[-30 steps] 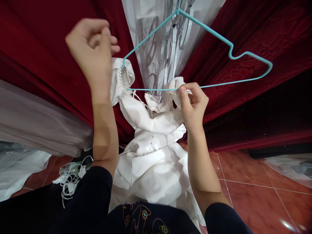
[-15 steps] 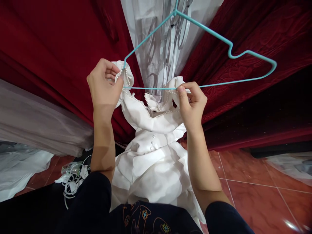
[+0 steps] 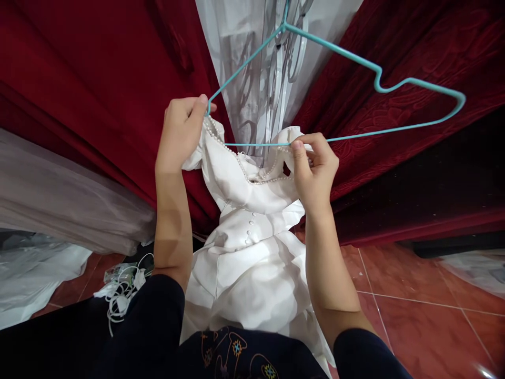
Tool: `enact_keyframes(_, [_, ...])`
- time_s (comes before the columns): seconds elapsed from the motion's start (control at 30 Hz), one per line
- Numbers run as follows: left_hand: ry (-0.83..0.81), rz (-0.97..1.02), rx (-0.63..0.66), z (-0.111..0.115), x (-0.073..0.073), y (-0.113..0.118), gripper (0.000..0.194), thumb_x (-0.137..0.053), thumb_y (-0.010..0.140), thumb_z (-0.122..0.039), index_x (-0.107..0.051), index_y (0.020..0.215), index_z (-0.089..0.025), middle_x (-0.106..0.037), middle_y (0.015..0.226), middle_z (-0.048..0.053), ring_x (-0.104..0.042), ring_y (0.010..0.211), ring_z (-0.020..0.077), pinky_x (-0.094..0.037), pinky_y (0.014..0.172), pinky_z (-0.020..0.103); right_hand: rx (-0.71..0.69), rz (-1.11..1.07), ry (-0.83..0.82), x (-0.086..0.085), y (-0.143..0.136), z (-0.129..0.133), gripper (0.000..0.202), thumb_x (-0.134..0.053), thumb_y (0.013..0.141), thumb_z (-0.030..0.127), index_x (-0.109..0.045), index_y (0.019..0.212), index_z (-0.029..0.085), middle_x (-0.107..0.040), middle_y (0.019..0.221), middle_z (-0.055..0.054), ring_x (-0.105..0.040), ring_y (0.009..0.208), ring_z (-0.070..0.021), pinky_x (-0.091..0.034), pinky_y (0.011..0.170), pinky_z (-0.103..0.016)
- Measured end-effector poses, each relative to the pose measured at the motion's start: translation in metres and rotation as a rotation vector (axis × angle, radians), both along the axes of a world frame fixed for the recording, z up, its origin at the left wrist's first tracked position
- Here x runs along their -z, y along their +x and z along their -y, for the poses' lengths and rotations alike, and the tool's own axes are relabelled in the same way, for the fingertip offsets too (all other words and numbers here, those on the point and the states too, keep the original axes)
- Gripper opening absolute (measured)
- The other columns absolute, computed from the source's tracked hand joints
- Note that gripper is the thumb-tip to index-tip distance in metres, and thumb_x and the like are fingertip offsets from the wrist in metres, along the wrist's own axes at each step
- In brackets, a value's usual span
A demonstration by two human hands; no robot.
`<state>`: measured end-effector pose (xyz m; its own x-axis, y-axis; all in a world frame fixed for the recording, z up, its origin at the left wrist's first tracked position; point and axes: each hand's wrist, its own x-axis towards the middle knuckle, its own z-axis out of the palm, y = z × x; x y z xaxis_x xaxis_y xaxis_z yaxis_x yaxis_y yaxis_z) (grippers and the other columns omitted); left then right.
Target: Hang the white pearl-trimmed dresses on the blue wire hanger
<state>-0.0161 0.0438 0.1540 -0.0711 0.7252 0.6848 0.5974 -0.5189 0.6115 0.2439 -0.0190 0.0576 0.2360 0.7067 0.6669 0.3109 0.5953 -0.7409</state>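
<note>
A white dress (image 3: 252, 197) with pearl beading along its neckline and cloth buttons down the front hangs in front of me. The left end of a turquoise clothes hanger (image 3: 331, 46) sits at the dress's left shoulder, within the beaded opening. My left hand (image 3: 179, 131) is closed around that end, thumb on top; the hand partly hides the sleeve. My right hand (image 3: 317, 168) pinches the hanger's bottom bar together with the dress's right shoulder. Beyond that hand, the hanger's right end sticks out bare.
Red curtains (image 3: 98, 68) hang on both sides, with sheer white fabric (image 3: 244, 63) between them. White cables (image 3: 120, 297) lie in a tangle at lower left on a black surface. Red floor tiles (image 3: 422, 316) show at lower right. Pale tulle (image 3: 59, 195) hangs at left.
My left hand has risen and shifted right, from the beaded shoulder edge to the hanger's left end. The left shoulder now sits further along the hanger. My right hand keeps its pinch.
</note>
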Motion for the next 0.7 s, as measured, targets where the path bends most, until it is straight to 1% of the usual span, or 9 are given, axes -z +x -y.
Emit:
enact_keyframes(0.1, [0.253,0.062,-0.093,0.021,0.020,0.018,0.019,-0.054,0.109,-0.020,-0.070,0.097,-0.021,-0.075,0.101,0.000,-0.070,0.107,0.0175,-0.058,0.101,0.038,-0.012,0.002,-0.009,-0.001,0.000,0.002,0.038,-0.057,0.106,0.055,-0.063,0.093,0.020,-0.054,0.080,0.003,-0.048,0.065,-0.0072,-0.036,0.062,-0.024])
enact_keyframes(0.17, [0.377,0.123,-0.208,0.044,0.030,0.038,0.027,-0.043,0.108,-0.015,-0.066,0.102,-0.027,-0.072,0.109,0.001,-0.070,0.112,0.0194,-0.058,0.105,0.040,-0.011,0.002,-0.005,-0.001,-0.002,0.002,0.038,-0.057,0.107,0.055,-0.063,0.093,0.020,-0.054,0.080,0.003,-0.049,0.066,-0.0075,-0.037,0.062,-0.025])
enact_keyframes(0.2, [0.354,0.137,-0.208,0.055,0.034,0.049,0.028,-0.042,0.107,-0.014,-0.064,0.099,-0.029,-0.071,0.105,0.001,-0.071,0.108,0.0203,-0.059,0.103,0.041,-0.007,-0.001,0.001,-0.001,-0.003,0.002,0.037,-0.057,0.107,0.054,-0.063,0.093,0.020,-0.055,0.081,0.002,-0.049,0.066,-0.0076,-0.038,0.063,-0.025])
enact_keyframes(0.23, [0.302,0.123,-0.133,0.064,0.037,0.060,0.028,-0.043,0.108,-0.015,-0.064,0.099,-0.031,-0.072,0.103,0.001,-0.072,0.105,0.0203,-0.060,0.099,0.040,-0.004,-0.005,0.008,0.000,-0.004,0.001,0.036,-0.058,0.107,0.053,-0.063,0.093,0.021,-0.055,0.081,0.002,-0.049,0.066,-0.0076,-0.038,0.063,-0.025])
enact_keyframes(0.37, [0.158,-0.130,0.146,0.076,0.048,0.092,0.031,-0.043,0.110,-0.014,-0.068,0.118,-0.030,-0.075,0.129,0.002,-0.068,0.128,0.0201,-0.053,0.112,0.040,-0.020,-0.019,0.033,0.002,-0.005,-0.002,0.033,-0.058,0.107,0.052,-0.064,0.094,0.022,-0.058,0.084,0.002,-0.051,0.069,-0.0087,-0.041,0.064,-0.025])
enact_keyframes(0.47, [0.092,-0.326,0.188,0.067,0.055,0.102,0.033,-0.040,0.114,-0.017,-0.070,0.121,-0.027,-0.078,0.121,0.003,-0.071,0.117,0.0217,-0.049,0.111,0.041,-0.023,-0.010,0.026,0.003,-0.005,-0.001,0.033,-0.055,0.107,0.053,-0.064,0.097,0.023,-0.059,0.088,0.000,-0.052,0.070,-0.0104,-0.044,0.064,-0.026])
enact_keyframes(0.53, [0.080,-0.346,0.206,0.063,0.057,0.103,0.030,-0.044,0.113,-0.017,-0.073,0.116,-0.026,-0.079,0.108,0.001,-0.072,0.103,0.0210,-0.047,0.106,0.040,-0.045,0.022,0.006,0.002,-0.005,0.004,0.029,-0.055,0.107,0.053,-0.064,0.107,0.025,-0.063,0.098,-0.001,-0.054,0.072,-0.0109,-0.045,0.064,-0.027])
enact_keyframes(0.63, [0.079,-0.325,0.206,0.062,0.054,0.100,0.031,-0.046,0.111,-0.012,-0.074,0.114,-0.025,-0.079,0.103,0.000,-0.071,0.099,0.0205,-0.045,0.102,0.038,-0.081,0.037,0.007,0.000,-0.001,0.016,0.029,-0.060,0.105,0.048,-0.060,0.128,0.029,-0.065,0.125,-0.006,-0.059,0.075,-0.0108,-0.049,0.065,-0.029])
enact_keyframes(0.7, [0.062,-0.337,0.212,0.062,0.050,0.095,0.032,-0.047,0.108,-0.009,-0.074,0.112,-0.025,-0.078,0.102,0.000,-0.071,0.099,0.0212,-0.045,0.101,0.038,-0.005,-0.027,0.063,0.000,0.008,0.022,0.035,-0.064,0.102,0.045,-0.058,0.133,0.030,-0.061,0.135,-0.009,-0.061,0.080,-0.0112,-0.051,0.067,-0.029])
